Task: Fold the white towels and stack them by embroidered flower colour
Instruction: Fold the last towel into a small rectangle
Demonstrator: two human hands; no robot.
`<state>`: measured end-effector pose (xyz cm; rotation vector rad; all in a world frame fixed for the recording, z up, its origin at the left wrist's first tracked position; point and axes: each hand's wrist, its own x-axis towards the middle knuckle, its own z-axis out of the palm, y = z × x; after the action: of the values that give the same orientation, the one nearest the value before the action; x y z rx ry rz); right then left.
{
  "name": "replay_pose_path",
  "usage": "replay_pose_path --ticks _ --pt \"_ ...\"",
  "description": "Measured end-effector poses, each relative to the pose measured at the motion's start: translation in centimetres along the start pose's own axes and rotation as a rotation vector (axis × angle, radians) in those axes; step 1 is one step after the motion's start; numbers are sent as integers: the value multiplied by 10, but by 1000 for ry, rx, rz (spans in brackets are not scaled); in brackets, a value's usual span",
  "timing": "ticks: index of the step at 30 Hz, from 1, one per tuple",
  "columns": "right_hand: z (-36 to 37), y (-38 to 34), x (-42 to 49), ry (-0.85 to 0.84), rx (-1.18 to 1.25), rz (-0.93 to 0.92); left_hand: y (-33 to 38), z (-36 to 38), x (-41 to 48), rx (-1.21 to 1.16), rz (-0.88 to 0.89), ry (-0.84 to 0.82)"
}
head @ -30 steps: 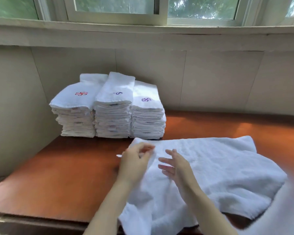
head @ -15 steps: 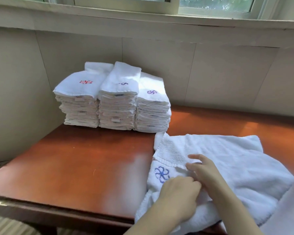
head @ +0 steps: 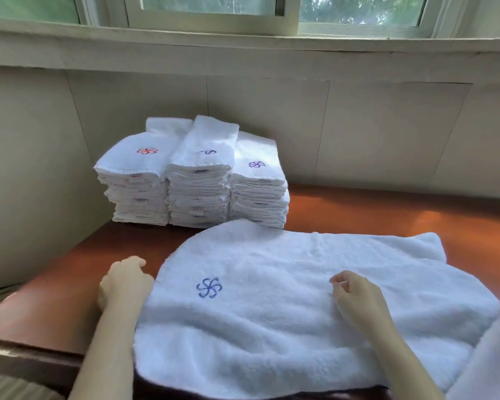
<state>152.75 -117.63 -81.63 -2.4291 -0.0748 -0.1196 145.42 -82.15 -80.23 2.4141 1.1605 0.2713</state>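
Gripping left edge of white terry towel [head: 286, 298] with blue embroidered flower [head: 209, 287], left hand [head: 124, 281] curled shut; right hand [head: 358, 295] rests atop, fingers loosely curled, thumb and forefinger pinching pile.

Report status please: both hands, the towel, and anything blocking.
Left hand curled at towel's left edge, right hand pinching on top. Towel spread flat, blue flower up, unfolded. Three stacks behind; nothing blocking.

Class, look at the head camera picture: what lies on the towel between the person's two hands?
In the head view, between the left hand and right hand lies the spread white towel, bearing one blue embroidered flower, nearer the left hand.
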Motion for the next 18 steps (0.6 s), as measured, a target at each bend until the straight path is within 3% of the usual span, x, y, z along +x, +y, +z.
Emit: replay_pose_path --ticks 3,5,7,9,13,16,18 --pt "1 0 0 5 -61 -45 17 0 -20 -64 261 38" --pt "1 0 -3 -28 -115 -52 31 5 -41 -100 479 -145" --pt "1 1 -5 -89 -178 -70 46 19 -61 113 629 -449" --pt "0 1 -6 -128 -222 -95 55 39 -73 373 584 -572" --pt "2 2 -9 -150 -275 -140 63 58 -100 404 552 -467" --pt "1 1 -11 -154 -284 -155 67 65 -120 400 616 -319" --pt "1 2 -12 -155 -288 -166 69 71 -134 379 682 -335"
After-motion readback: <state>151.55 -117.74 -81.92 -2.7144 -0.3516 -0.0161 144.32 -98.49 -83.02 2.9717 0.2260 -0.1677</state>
